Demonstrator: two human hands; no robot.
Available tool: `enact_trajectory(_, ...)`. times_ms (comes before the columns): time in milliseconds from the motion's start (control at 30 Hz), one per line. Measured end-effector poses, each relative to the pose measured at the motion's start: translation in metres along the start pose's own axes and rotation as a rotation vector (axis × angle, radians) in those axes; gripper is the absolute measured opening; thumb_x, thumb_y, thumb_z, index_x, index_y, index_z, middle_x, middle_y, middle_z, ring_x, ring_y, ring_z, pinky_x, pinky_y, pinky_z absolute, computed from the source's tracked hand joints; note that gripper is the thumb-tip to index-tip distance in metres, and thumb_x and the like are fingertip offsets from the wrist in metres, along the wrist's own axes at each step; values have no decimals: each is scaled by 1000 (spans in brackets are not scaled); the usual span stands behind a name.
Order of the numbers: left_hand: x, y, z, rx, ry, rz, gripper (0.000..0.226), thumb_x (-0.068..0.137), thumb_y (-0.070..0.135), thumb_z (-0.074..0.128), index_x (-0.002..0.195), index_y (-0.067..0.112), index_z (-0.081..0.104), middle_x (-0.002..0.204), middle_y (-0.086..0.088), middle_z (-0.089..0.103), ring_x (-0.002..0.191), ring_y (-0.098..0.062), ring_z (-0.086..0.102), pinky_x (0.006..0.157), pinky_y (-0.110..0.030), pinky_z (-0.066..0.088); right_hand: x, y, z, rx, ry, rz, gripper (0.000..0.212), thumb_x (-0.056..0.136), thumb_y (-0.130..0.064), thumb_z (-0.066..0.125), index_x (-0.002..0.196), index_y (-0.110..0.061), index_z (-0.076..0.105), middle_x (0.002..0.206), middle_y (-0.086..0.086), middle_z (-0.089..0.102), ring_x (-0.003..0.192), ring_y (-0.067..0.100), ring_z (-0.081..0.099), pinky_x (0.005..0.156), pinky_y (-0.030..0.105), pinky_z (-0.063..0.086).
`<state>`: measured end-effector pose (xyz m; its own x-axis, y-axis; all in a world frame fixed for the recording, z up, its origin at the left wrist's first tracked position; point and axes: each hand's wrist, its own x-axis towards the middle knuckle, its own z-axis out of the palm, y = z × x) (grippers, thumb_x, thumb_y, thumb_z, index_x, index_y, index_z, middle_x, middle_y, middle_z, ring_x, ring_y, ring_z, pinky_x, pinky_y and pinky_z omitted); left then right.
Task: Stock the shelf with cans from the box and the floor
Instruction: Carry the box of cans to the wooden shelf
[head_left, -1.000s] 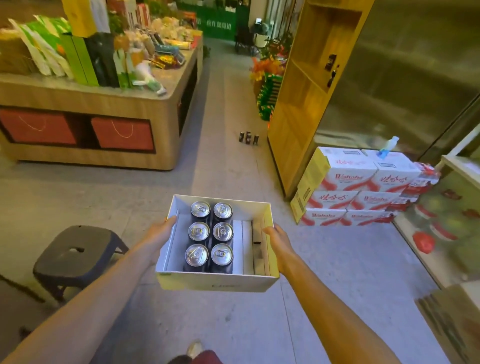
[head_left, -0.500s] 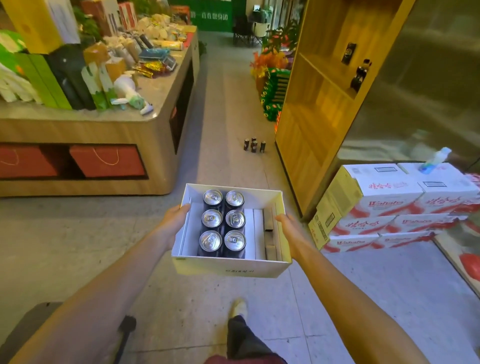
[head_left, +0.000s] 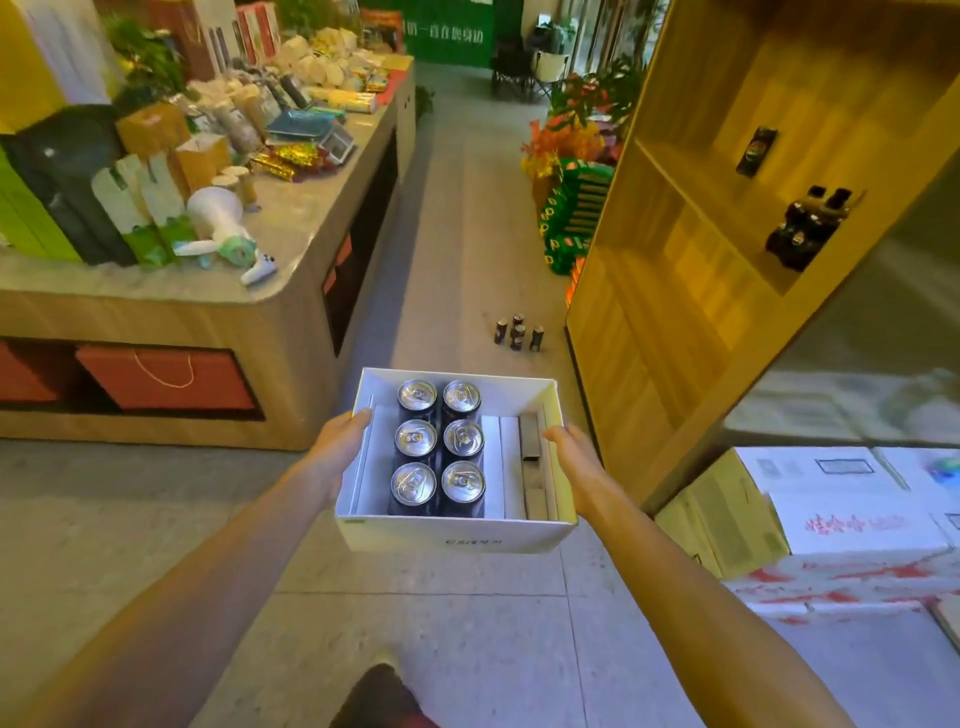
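I carry an open white box (head_left: 457, 538) at waist height in front of me. My left hand (head_left: 340, 441) grips its left wall and my right hand (head_left: 571, 454) grips its right wall. Inside stand several dark cans (head_left: 439, 447) with silver tops in two rows, beside white and grey inserts. Several more dark cans (head_left: 517, 332) stand on the floor ahead, near the foot of the wooden shelf (head_left: 675, 260) on the right. On the shelf's boards sit one dark can (head_left: 756, 150) and a small group of dark bottles (head_left: 805, 226).
A wooden display counter (head_left: 291, 322) loaded with goods runs along the left. Stacked white and red cartons (head_left: 831, 514) sit on the floor at the right, beside the shelf. Green crates and flowers (head_left: 571, 208) stand further down the aisle. My foot (head_left: 384, 691) shows at the bottom.
I have walked forward with the box. The shelf, the floor cans and the counter are nearer and larger; the black stool at the left has dropped out of view.
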<state>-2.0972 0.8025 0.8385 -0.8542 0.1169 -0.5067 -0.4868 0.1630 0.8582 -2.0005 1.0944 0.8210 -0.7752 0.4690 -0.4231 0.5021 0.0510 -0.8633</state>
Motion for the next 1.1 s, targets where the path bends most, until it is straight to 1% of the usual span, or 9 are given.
enact_trajectory(233, 149, 71, 22, 7, -40, -42, 34, 96, 39, 51, 117, 17, 64, 124, -10, 66, 116, -34, 60, 106, -55, 42, 144, -54, 22, -2, 21, 7, 51, 98, -35, 49, 148, -29, 39, 123, 1, 51, 105, 18, 49, 86, 39, 37)
enact_trajectory(367, 237, 119, 30, 14, -53, -72, 40, 97, 41, 50, 127, 17, 60, 132, -8, 61, 123, -34, 55, 109, -54, 39, 229, -97, 36, 6, 50, 36, 47, 99, -35, 50, 145, -27, 43, 122, 2, 53, 103, 18, 50, 85, 40, 39)
enact_trajectory(467, 300, 164, 38, -3, -70, -70, 35, 95, 43, 51, 120, 20, 64, 127, -9, 65, 119, -34, 58, 108, -55, 41, 290, -137, 41, 20, 75, 30, 47, 100, -34, 49, 146, -26, 42, 119, 0, 51, 106, 19, 48, 87, 39, 38)
enact_trajectory(633, 385, 242, 65, 10, -75, -48, 24, 91, 40, 56, 91, 21, 71, 102, -11, 75, 94, -32, 71, 91, -50, 55, 382, -191, 39, 50, 121, 18, 49, 101, -33, 48, 148, -27, 39, 129, 3, 50, 109, 18, 45, 90, 38, 38)
enact_trajectory(800, 481, 297, 108, 42, -84, -51, 27, 93, 43, 57, 101, 21, 70, 105, -10, 74, 98, -30, 70, 92, -50, 54, 487, -222, 30, 98, 145, 32, 52, 101, -33, 49, 151, -26, 36, 141, 6, 48, 108, 14, 42, 90, 35, 35)
enact_trajectory(900, 543, 322, 143, 57, -84, -36, 27, 93, 42, 58, 96, 18, 71, 96, -12, 76, 80, -25, 75, 72, -40, 60, 561, -237, 19, 98, 162, 32, 53, 100, -33, 50, 150, -26, 37, 143, 6, 48, 108, 14, 42, 90, 35, 35)
enact_trajectory(933, 564, 329, 153, 49, -83, -31, 28, 94, 42, 57, 101, 18, 70, 99, -12, 76, 84, -26, 75, 75, -42, 60, 587, -243, 15, 96, 160, 32, 53, 99, -33, 50, 150, -26, 37, 143, 7, 49, 108, 14, 43, 90, 35, 35)
enact_trajectory(1033, 620, 356, 181, 67, -71, -33, 43, 98, 43, 51, 127, 13, 62, 126, -13, 65, 117, -34, 61, 105, -54, 44, 654, -264, 1, 84, 134, 27, 52, 99, -33, 50, 149, -27, 39, 141, 6, 50, 109, 14, 43, 90, 35, 35)
enact_trajectory(1100, 651, 377, 197, 64, -72, -56, 43, 99, 41, 51, 127, 10, 62, 127, -15, 65, 118, -36, 60, 106, -55, 43, 690, -281, -7, 82, 131, 9, 51, 99, -33, 50, 148, -29, 40, 138, 3, 51, 108, 14, 43, 90, 35, 35)
